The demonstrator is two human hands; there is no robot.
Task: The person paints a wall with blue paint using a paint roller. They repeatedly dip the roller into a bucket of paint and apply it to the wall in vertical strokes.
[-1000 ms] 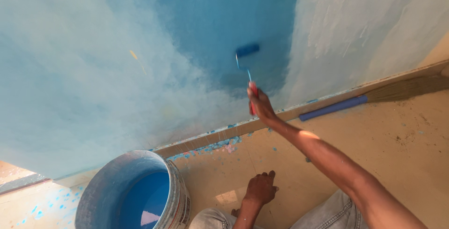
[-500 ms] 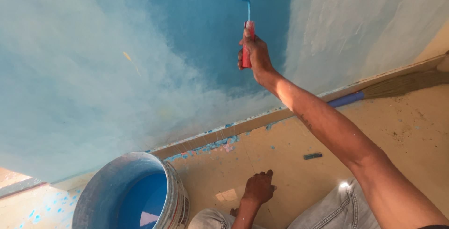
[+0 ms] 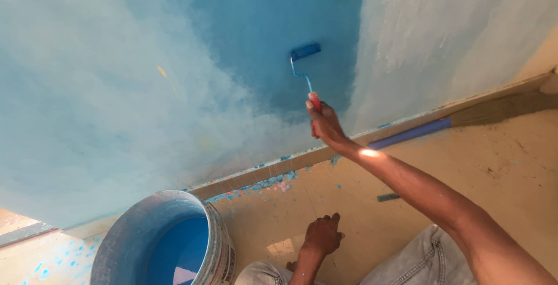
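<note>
One camera gives the single view, worn on the person's head and tilted down and forward. It faces a wall [image 3: 116, 87] painted in blues, which fills the far upper part of the frame, with the tan floor [image 3: 494, 163] running from the wall's base toward the near edge. The view sits close: the right hand [image 3: 325, 123] reaches the wall at arm's length in the centre, the left hand [image 3: 321, 235] rests on the floor near the bottom edge, and a paint bucket [image 3: 145, 227] is cut off at the near left. The frame leans, so the baseboard [image 3: 261, 171] climbs from near left to far right.
</note>
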